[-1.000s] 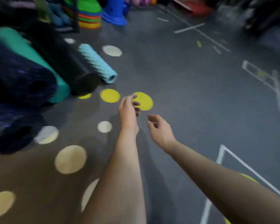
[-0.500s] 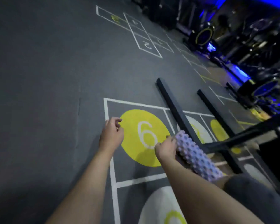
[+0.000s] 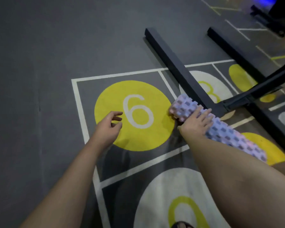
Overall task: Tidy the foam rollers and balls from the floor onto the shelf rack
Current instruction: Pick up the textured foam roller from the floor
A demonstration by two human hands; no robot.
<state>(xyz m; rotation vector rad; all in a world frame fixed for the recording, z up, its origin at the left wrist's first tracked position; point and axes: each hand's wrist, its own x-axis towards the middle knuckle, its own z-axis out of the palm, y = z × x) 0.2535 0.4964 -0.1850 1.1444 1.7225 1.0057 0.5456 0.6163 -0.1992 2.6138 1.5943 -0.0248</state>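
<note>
Knobs cover the lavender foam roller (image 3: 229, 134), which lies on a slant along the outer side of our right forearm, one end near the rim of the yellow circle (image 3: 138, 140) marked 6 and the other running back toward the lower right. Our right hand (image 3: 196, 122) grips it close to the forward end: the fingers (image 3: 206, 114) wrap over the top of the roller, while the thumb is hidden beneath. We cannot tell whether the roller touches the floor (image 3: 39, 63) or is held just above it.

Our left hand (image 3: 108, 127) holds nothing. Its fingers are loosely curled and a little apart, and it hovers over the left part of the yellow circle, well apart from the roller.

Grey flooring carries white painted squares. Beyond the roller a long black bar (image 3: 176, 63) lies flat across the lines, crossing a white circle (image 3: 220, 86) with a yellow 8 — the roller's forward end sits just beside this bar. A second black bar (image 3: 237, 51) runs parallel farther right, and a cross piece (image 3: 257, 91) joins the two. Nearer to us, between our forearms, another pale circle (image 3: 155, 195) bears a yellow numeral.
</note>
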